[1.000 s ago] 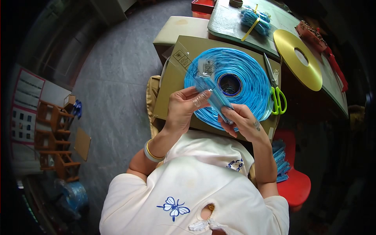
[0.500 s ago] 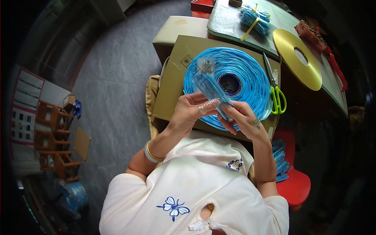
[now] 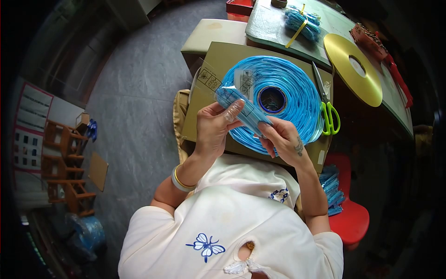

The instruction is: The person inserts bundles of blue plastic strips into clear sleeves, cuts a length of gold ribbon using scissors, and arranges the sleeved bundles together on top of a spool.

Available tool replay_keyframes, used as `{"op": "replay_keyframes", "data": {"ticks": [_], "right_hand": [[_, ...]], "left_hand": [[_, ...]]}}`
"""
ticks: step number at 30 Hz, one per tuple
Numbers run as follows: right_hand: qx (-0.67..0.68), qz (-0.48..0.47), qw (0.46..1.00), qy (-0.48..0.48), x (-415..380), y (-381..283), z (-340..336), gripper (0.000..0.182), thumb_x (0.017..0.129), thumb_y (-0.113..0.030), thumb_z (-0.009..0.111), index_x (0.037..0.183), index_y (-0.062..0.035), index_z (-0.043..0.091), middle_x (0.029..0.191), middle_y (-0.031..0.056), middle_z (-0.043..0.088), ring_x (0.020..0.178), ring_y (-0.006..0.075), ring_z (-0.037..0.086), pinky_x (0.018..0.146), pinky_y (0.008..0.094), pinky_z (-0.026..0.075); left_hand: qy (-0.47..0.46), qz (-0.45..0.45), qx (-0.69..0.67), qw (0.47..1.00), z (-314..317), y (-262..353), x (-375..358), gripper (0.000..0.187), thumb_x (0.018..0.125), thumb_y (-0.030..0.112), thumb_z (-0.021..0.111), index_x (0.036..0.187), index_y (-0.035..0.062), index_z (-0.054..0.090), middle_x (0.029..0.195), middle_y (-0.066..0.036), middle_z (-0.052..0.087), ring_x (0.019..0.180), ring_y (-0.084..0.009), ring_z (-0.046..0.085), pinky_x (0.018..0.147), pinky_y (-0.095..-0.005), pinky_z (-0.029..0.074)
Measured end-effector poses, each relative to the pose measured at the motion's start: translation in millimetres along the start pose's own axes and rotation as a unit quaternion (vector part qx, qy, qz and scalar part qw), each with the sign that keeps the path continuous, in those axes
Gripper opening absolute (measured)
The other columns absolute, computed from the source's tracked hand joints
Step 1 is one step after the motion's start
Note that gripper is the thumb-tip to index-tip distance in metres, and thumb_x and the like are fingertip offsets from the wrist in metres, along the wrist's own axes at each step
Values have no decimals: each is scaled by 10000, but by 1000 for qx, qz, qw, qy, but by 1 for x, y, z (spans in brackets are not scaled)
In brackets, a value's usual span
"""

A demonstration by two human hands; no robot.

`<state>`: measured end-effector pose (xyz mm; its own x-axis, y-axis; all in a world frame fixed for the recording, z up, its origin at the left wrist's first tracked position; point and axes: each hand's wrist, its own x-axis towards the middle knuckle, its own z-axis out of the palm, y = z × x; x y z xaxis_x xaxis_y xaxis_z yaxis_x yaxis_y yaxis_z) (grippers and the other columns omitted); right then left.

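Between my hands, above a large blue roll (image 3: 290, 76), is a narrow blue packet in a clear printed plastic bag (image 3: 247, 114). My left hand (image 3: 216, 125) is closed on its upper left part, with the thumb laid along the wrapper. The fingers of my right hand (image 3: 283, 138) pinch the packet's lower right end. Loose clear film with black print (image 3: 207, 79) sticks out past my left fingers. The roll lies flat on a brown board (image 3: 204, 60), its dark core (image 3: 272, 99) visible. Scissors with green handles (image 3: 330, 118) rest at the board's right edge.
A glass-topped table (image 3: 265, 23) at upper right bears a tied blue bundle (image 3: 302, 24) and a yellow tape roll (image 3: 337, 56). Blue packets (image 3: 332, 190) lie on a red chair (image 3: 355, 221) at my right. Wooden stools (image 3: 58, 162) stand on the left.
The packet has shifted left and slightly down over the roll. My left hand has moved up along it, the thumb now higher on the wrapper. My right hand has moved slightly left.
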<state>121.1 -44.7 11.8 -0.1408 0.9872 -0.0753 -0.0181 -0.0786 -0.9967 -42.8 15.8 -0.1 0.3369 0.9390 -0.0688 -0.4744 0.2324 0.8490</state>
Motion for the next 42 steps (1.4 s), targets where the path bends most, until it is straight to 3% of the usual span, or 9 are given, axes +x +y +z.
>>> {"op": "replay_keyframes", "data": {"ticks": [8,13,18,28,33,35,37,38,42], "right_hand": [[5,-40,999,5,5,4,2,200,909,-166,479,826,-6,565,518,3,472,381,42,332,337,166,258],[22,-57,998,24,8,3,1,193,907,-154,476,817,-6,562,516,5,466,381,41,333,340,163,256],[27,-46,999,3,5,3,-4,193,896,-124,477,734,-39,541,498,-4,465,388,38,336,348,169,252],[25,-43,999,4,9,3,2,195,900,-128,468,746,-33,541,490,-4,456,386,37,330,347,174,256],[55,-38,998,3,11,7,0,155,895,-141,497,843,-13,567,541,14,492,387,44,351,340,165,272],[-99,-123,983,88,11,6,8,124,880,-121,517,835,-24,580,560,19,512,393,54,368,347,173,284],[-249,-202,932,170,12,5,14,94,865,-101,537,828,-36,594,578,24,533,400,63,384,354,181,296],[-250,-201,932,171,11,6,13,94,865,-101,537,828,-36,594,578,24,533,400,63,384,354,181,296],[-401,-315,834,210,10,7,8,68,838,-90,577,868,-45,619,649,53,586,438,79,470,366,188,359]], "left_hand": [[-7,-21,28,999,10,-11,-5,171,801,83,627,946,-8,615,945,-187,636,813,-227,651,690,-256,556],[-34,21,39,998,15,-14,-6,180,802,94,630,951,-5,615,960,-185,633,812,-224,651,693,-255,555],[-2,37,-64,997,4,-1,0,201,801,109,636,967,-3,614,955,-174,638,781,-204,655,681,-247,555],[16,-13,-1,1000,7,-16,-5,201,806,119,630,972,7,617,948,-168,642,769,-191,656,660,-239,556],[32,-16,1,999,10,-21,-4,188,811,111,623,970,12,621,968,-150,641,791,-183,652,689,-243,552],[27,1,-8,1000,8,-18,-2,183,812,104,620,971,15,622,978,-139,641,809,-179,648,705,-246,549],[22,18,-17,999,5,-15,0,178,813,97,617,972,19,624,989,-127,640,828,-175,644,722,-248,545],[36,19,-20,999,6,-13,0,167,813,92,616,965,23,626,999,-125,638,846,-169,639,736,-251,541],[100,43,-25,994,3,4,7,144,815,79,606,950,29,623,1029,-128,627,830,-161,645,721,-261,550]]}}
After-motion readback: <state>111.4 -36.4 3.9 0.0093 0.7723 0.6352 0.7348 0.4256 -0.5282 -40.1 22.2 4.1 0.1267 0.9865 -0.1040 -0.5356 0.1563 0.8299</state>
